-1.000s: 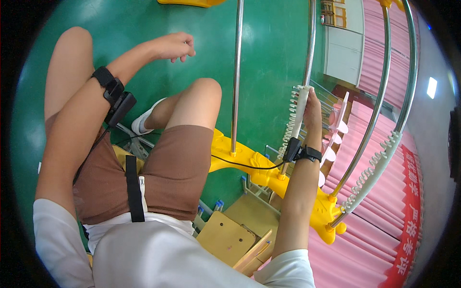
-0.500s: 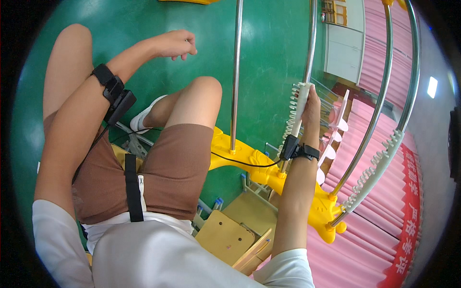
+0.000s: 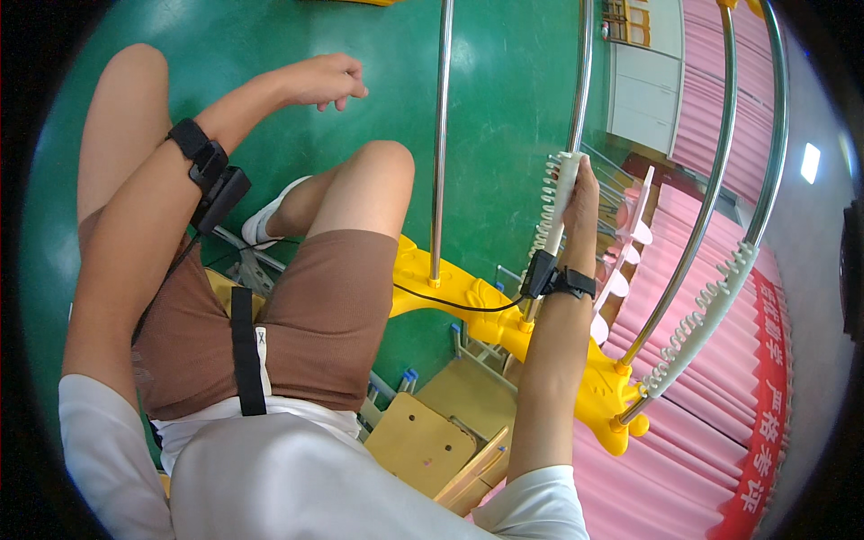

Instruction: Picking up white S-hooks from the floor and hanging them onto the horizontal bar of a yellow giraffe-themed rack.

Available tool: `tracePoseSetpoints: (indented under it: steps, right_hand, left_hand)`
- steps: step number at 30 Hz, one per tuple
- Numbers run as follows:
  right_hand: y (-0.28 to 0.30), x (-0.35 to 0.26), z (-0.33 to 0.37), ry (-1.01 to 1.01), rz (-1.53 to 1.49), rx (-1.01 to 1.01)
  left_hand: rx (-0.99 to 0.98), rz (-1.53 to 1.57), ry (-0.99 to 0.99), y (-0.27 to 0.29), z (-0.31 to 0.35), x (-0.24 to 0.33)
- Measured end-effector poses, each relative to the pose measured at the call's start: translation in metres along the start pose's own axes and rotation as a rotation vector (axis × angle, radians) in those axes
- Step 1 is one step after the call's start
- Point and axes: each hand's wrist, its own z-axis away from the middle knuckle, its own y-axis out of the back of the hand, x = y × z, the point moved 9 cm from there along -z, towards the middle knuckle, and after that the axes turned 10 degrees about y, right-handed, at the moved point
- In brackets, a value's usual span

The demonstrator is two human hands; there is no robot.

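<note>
My right hand (image 3: 583,196) is wrapped round a white plastic strip (image 3: 564,187) with a row of small hooks, fitted along an upright chrome pole (image 3: 580,85). Its fingers are mostly hidden behind the strip. In the air at the upper left, my left hand (image 3: 326,79) has its fingers curled in, and nothing shows in them. A second hooked white strip (image 3: 706,322) is on a bent chrome tube at the right. The pole stands in a yellow moulded plastic base (image 3: 486,310). Black straps with small boxes are on both my forearms.
Another chrome pole (image 3: 441,144) rises between my hands. A wooden chair (image 3: 421,441) stands close on my right. Pink curtains (image 3: 670,450), a red banner (image 3: 765,396) and a white cabinet (image 3: 643,94) are along the right. The floor (image 3: 504,72) is green.
Almost nothing differs. My left hand and arm have shifted very slightly left, and my right hand keeps its hold on the white strip.
</note>
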Motion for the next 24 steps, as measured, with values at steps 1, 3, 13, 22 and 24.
tracePoseSetpoints:
  steps: [1, 3, 13, 22, 24]
  right_hand:
    - [0.000, 0.000, 0.000, 0.000, 0.001, 0.001]
    - [-0.001, -0.001, 0.000, 0.005, -0.006, -0.015]
    - [0.006, 0.007, -0.007, -0.011, 0.002, -0.019]
    - [-0.004, -0.018, 0.003, 0.127, 0.002, -0.021]
    - [0.000, -0.019, 0.006, 0.127, 0.051, -0.043]
  left_hand:
    - [-0.003, 0.010, 0.002, 0.000, 0.000, 0.000]
    - [0.000, 0.010, -0.003, -0.001, -0.001, 0.000]
    - [-0.010, 0.014, -0.004, -0.001, -0.005, 0.001]
    - [-0.019, 0.033, 0.004, -0.002, -0.009, -0.001]
    - [-0.038, 0.028, -0.034, -0.005, -0.011, 0.000]
